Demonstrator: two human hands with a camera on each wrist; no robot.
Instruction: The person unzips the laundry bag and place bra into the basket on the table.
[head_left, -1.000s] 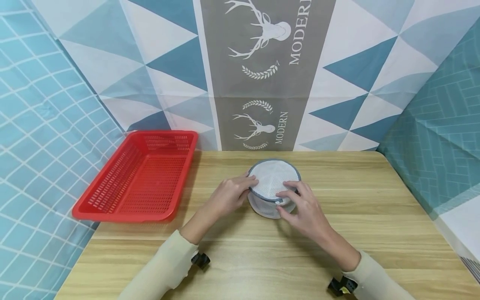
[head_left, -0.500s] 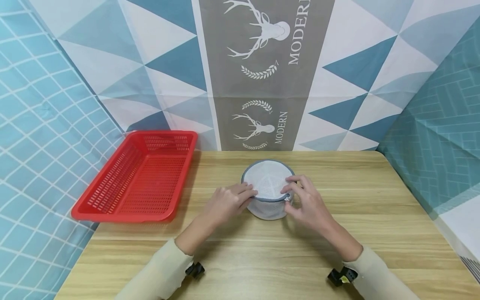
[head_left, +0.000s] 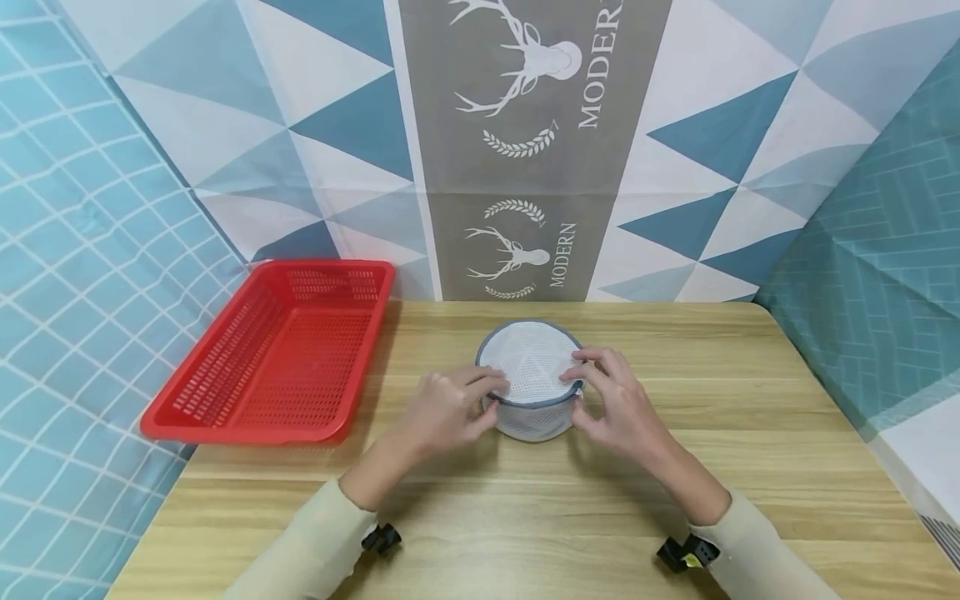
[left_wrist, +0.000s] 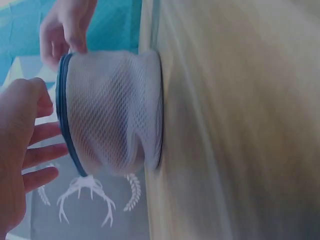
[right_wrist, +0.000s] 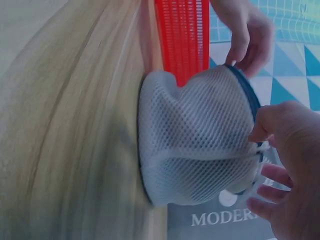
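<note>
A round, white mesh bag with a flat mesh top (head_left: 531, 358) stands upright on the wood-grain worktop (head_left: 525, 521), directly between the two hands; its short, drum-like axis runs up from the surface, and the side wall sags into folds. The right hand (head_left: 618, 412) is at the bag's right edge, fingers bent over the top and thumb below, pinching the dark blue rim (right_wrist: 248, 92) just beside a small whitish tab (right_wrist: 263, 148). That tab is the telling spot: it lies at the right hand's thumb, while the left hand is across the bag from it.

The left hand (head_left: 442, 412) is at the left edge, half open, its bent fingertips reaching over the top and the thumb held a little apart from them; whether it truly grips the rim I cannot tell. Farther out, left of the left hand and well apart from it, sits a red rectangular perforated plastic basket (head_left: 243, 435).
</note>
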